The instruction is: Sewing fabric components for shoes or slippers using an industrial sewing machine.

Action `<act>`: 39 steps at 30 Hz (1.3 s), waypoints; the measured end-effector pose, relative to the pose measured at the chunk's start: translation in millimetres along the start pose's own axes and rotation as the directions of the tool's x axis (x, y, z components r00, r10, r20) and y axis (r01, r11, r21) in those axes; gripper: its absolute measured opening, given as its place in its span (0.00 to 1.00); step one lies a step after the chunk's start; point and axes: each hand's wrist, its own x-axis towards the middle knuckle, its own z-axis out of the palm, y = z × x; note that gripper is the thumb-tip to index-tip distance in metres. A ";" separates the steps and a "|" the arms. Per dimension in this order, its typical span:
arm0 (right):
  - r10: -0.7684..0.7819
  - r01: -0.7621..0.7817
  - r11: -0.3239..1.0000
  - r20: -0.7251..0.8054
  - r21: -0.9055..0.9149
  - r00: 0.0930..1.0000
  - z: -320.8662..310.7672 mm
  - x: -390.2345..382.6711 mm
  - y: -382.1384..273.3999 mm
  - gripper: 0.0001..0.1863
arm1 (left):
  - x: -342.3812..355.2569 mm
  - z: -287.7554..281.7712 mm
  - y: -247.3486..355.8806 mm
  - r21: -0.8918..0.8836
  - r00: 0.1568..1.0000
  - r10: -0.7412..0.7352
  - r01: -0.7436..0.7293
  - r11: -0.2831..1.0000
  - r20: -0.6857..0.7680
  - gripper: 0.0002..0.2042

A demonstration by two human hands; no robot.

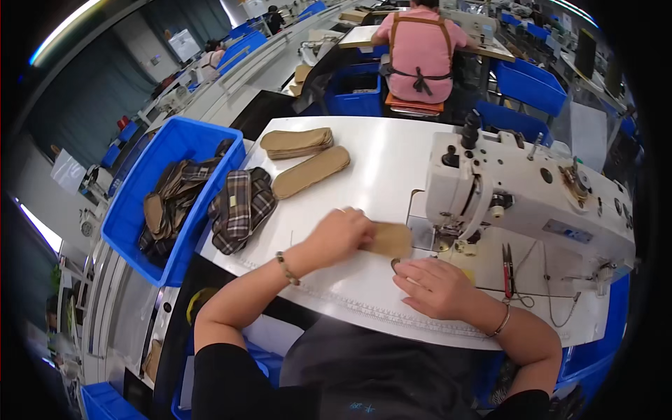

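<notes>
The left hand pinches a tan piece, the right hand I can't tell, and two tan piles seem left.

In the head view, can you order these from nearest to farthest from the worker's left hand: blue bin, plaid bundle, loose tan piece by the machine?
1. Tan piece: at the left hand's fingers.
2. Plaid bundle: left, on the table.
3. Blue bin: farther left.
</notes>
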 end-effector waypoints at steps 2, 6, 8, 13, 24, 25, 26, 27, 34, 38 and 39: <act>0.150 -0.157 0.984 0.081 0.084 0.985 -9.1 2.7 -7.5 0.33 | -8.4 19.0 32.5 -0.041 0.994 0.103 -0.101 0.994 0.034 0.08; 0.170 -0.184 0.981 0.172 0.068 0.970 5.7 5.8 3.3 0.34 | -7.0 -5.5 4.5 -0.089 0.999 0.039 -0.042 0.995 -0.037 0.12; 0.194 -0.205 0.977 0.172 0.051 0.966 6.1 2.2 3.4 0.33 | -18.2 -21.5 -19.2 0.062 0.971 -0.130 0.145 0.988 -0.201 0.15; 0.194 -0.204 0.978 0.148 0.054 0.970 10.3 -1.8 4.8 0.32 | -70.7 -70.4 -100.5 0.362 0.674 -0.531 0.731 0.578 -0.514 0.35; 0.191 -0.200 0.978 0.121 0.066 0.974 10.8 -2.3 6.8 0.30 | -123.6 -84.5 -157.5 0.300 0.521 -0.411 0.818 0.490 -0.748 0.42; 0.191 -0.200 0.978 0.128 0.063 0.973 10.9 -2.4 7.1 0.30 | -123.1 -87.3 -156.6 0.300 0.519 -0.411 0.819 0.489 -0.749 0.42; 0.190 -0.199 0.978 0.136 0.061 0.972 10.4 -2.3 7.2 0.30 | -121.8 -92.5 -156.9 0.081 0.428 -0.521 0.824 0.561 -0.739 0.38; 0.186 -0.196 0.979 0.133 0.062 0.973 10.0 -0.9 6.7 0.30 | -121.4 -98.3 -157.2 -0.143 0.345 -0.629 0.792 0.593 -0.697 0.34; 0.195 -0.189 0.970 -0.026 0.154 0.980 -2.6 3.8 1.0 0.27 | -72.5 -110.9 -54.2 -0.887 0.409 -0.788 -0.179 0.425 -0.460 0.18; 0.362 -0.322 0.711 0.067 0.626 0.930 -6.9 2.9 -14.5 0.30 | -54.1 -81.7 30.5 -0.926 0.692 -0.682 -0.373 -0.054 -0.238 0.17; 0.383 -0.341 0.706 0.071 0.621 0.921 -8.9 5.1 -19.5 0.30 | -51.3 -71.3 47.1 -0.918 0.711 -0.678 -0.372 -0.138 -0.187 0.18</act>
